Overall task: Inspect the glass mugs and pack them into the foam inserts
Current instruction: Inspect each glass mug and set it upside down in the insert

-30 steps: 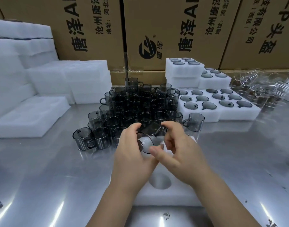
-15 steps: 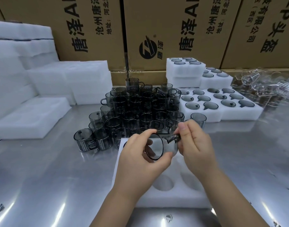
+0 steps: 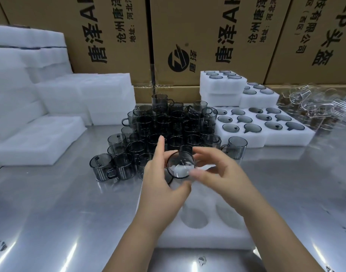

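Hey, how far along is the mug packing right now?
Done: several filled foam inserts sit at the back right. In hand: left hand and right hand hold one grey mug over the near insert, its visible sockets empty. Left: the large mug cluster behind.

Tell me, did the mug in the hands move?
Yes. Since half a second ago the held mug lifted slightly away from the foam insert, toward the mug pile.

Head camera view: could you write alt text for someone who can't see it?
A person's left hand and right hand hold one smoky glass mug, end-on to the camera, above a white foam insert with empty holes on a steel table. Many more mugs stand clustered behind it.
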